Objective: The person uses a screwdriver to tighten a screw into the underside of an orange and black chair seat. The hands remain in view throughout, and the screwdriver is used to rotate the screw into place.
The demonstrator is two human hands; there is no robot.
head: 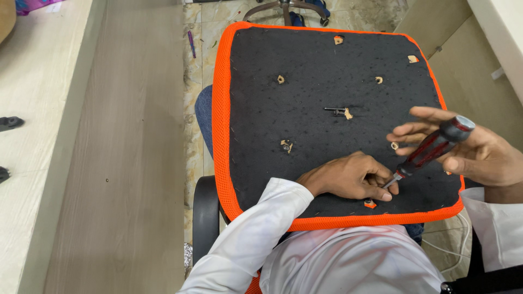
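**Seat panel across the lap, hands at its near edge**

The seat cushion [327, 81] lies upside down across the person's lap, filling the middle of the view. A loose bolt [335, 111] lies on it near the centre. The left hand [351, 177] rests on the panel at about 6 o'clock from the bolt. The right hand [468, 149] sits at 4 o'clock, over the panel's right edge, and holds a screwdriver [430, 149] whose tip slants down to the left hand's fingers [381, 193]. An armrest [206, 215] lies below the panel's corner at 8 o'clock. A chair base [283, 8] stands on the floor at 12 o'clock, beyond the far edge. A counter [32, 163] runs along 9 o'clock.
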